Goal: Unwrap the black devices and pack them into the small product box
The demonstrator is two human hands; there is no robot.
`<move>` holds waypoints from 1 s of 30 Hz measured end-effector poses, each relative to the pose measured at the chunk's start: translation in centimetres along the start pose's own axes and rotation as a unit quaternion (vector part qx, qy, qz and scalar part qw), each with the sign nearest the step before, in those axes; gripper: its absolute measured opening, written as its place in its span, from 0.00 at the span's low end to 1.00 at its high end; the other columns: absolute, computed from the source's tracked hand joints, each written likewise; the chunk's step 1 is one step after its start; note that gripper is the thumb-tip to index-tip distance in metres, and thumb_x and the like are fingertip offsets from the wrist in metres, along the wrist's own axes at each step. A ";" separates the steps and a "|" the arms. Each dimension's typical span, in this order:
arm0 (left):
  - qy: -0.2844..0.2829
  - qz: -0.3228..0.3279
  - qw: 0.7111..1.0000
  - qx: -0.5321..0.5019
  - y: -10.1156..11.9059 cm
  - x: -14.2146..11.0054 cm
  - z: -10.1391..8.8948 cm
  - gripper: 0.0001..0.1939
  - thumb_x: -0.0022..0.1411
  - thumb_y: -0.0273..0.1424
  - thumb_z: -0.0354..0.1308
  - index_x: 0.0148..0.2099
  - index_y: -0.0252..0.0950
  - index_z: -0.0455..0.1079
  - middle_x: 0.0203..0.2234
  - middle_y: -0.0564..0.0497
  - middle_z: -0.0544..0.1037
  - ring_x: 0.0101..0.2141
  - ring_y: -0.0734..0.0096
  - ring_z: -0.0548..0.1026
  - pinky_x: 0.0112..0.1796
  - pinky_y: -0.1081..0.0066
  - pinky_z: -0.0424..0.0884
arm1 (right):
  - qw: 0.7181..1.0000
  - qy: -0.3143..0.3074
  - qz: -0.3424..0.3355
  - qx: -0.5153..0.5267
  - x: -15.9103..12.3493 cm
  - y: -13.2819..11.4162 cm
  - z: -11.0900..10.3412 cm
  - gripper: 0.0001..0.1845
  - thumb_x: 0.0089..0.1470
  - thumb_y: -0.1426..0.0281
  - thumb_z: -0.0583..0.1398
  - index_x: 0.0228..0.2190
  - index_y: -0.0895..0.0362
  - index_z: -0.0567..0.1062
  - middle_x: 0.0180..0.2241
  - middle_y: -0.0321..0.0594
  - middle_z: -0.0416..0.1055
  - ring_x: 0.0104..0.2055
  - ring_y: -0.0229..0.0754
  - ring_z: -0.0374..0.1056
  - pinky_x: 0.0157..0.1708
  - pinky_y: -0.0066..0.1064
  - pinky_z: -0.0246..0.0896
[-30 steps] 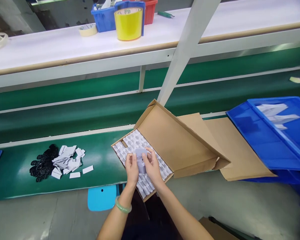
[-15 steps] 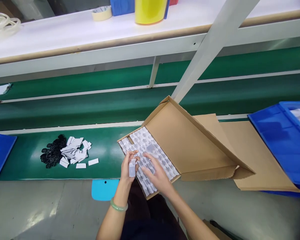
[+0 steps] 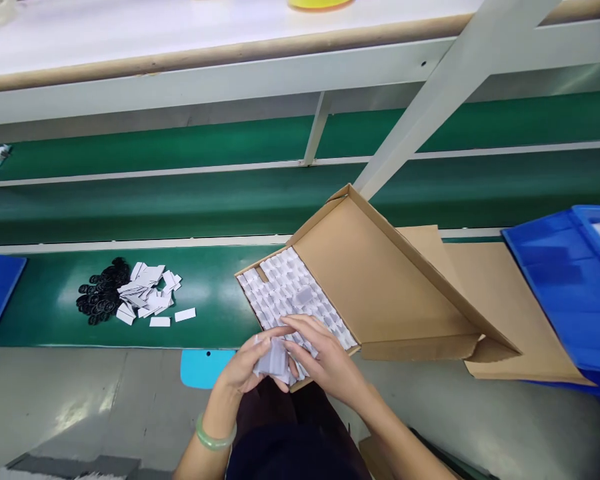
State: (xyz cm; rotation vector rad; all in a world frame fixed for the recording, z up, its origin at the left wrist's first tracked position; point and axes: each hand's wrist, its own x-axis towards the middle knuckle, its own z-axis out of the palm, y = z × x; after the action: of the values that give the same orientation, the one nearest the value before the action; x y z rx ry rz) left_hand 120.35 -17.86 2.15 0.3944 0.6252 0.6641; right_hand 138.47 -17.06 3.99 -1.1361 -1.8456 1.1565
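Note:
My left hand point(image 3: 247, 365) is closed around a small whitish, see-through plastic packet point(image 3: 273, 359), held over the near corner of a shallow cardboard box point(image 3: 264, 321). Over the same corner, my right hand point(image 3: 325, 350) reaches in from the right, its fingers apart and their tips at the packet's upper right edge. Rows of similar whitish packets point(image 3: 280, 283) fill the box, with a narrow gap near its far left corner. One greyish see-through packet point(image 3: 303, 296) lies flat on top of the rows. What the packets contain is too small to make out.
The box's raised lid point(image 3: 380, 287) leans right over a flat cardboard sheet point(image 3: 515, 313). On the green work surface point(image 3: 210, 280) lie black rings point(image 3: 103, 293) and white cards point(image 3: 153, 290). Blue bins point(image 3: 555, 287) stand right; a slanted white post point(image 3: 430, 113) rises behind.
Both hands have come closer to my body, the left bringing its packet down toward the near corner. My right fingers have closed in on the packet. The camera view has tilted downward.

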 end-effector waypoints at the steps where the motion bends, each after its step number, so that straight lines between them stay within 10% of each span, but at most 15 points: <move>1: -0.013 0.007 1.000 0.013 0.1 0.0 0.2 0.33 0.54 0.50 0.63 0.55 0.33 0.69 0.27 0.42 0.79 0.30 0.57 0.79 0.23 0.70 0.76 | 1.000 -0.014 0.002 -0.004 0.2 -0.3 -0.2 0.16 0.65 0.69 0.53 0.53 0.52 0.70 0.50 0.46 0.66 0.52 0.53 0.61 0.50 0.43 0.61; 5: -0.054 0.003 0.998 0.038 0.5 0.4 0.5 0.32 0.51 0.46 0.68 0.53 0.32 0.70 0.26 0.43 0.79 0.27 0.60 0.78 0.23 0.73 0.75 | 0.998 -0.051 -0.013 0.035 1.1 -1.4 -0.6 0.11 0.66 0.70 0.53 0.40 0.51 0.76 0.45 0.42 0.69 0.50 0.51 0.63 0.48 0.43 0.60; 11: -0.018 -0.014 1.000 0.007 0.5 0.6 0.6 0.28 0.55 0.49 0.63 0.44 0.27 0.74 0.22 0.42 0.77 0.25 0.59 0.78 0.21 0.73 0.74 | 0.992 0.071 -0.092 0.054 0.8 -1.6 0.3 0.09 0.66 0.73 0.56 0.39 0.51 0.76 0.39 0.41 0.74 0.42 0.50 0.68 0.42 0.42 0.64; 19: 0.133 0.018 0.990 -0.046 1.1 1.4 1.0 0.25 0.54 0.46 0.63 0.42 0.27 0.78 0.29 0.42 0.79 0.24 0.67 0.75 0.21 0.75 0.71 | 0.983 0.036 -0.177 0.021 -0.4 -1.2 -0.5 0.12 0.66 0.76 0.55 0.43 0.49 0.75 0.36 0.39 0.75 0.39 0.49 0.70 0.38 0.41 0.67; 25: 0.236 0.182 0.951 0.080 0.7 1.7 1.7 0.21 0.53 0.39 0.68 0.46 0.33 0.76 0.39 0.43 0.80 0.39 0.59 0.77 0.38 0.68 0.75 | 0.964 0.232 -0.058 -0.115 -0.6 -1.6 -2.2 0.09 0.66 0.71 0.56 0.47 0.55 0.70 0.41 0.47 0.70 0.40 0.50 0.68 0.39 0.40 0.63; 30: 0.286 0.256 0.912 0.144 -0.1 1.5 3.3 0.25 0.53 0.31 0.69 0.54 0.37 0.72 0.48 0.43 0.77 0.46 0.53 0.75 0.45 0.66 0.72 | 0.970 0.192 -0.017 -0.149 0.1 -1.8 -0.4 0.11 0.66 0.62 0.56 0.34 0.54 0.68 0.29 0.40 0.67 0.30 0.47 0.65 0.29 0.35 0.59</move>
State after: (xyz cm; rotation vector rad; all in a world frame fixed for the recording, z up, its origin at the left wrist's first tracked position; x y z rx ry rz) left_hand 123.44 -17.40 4.02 0.6578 1.2079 1.2174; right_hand 138.21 -17.27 5.78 -1.3785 -1.7557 0.5934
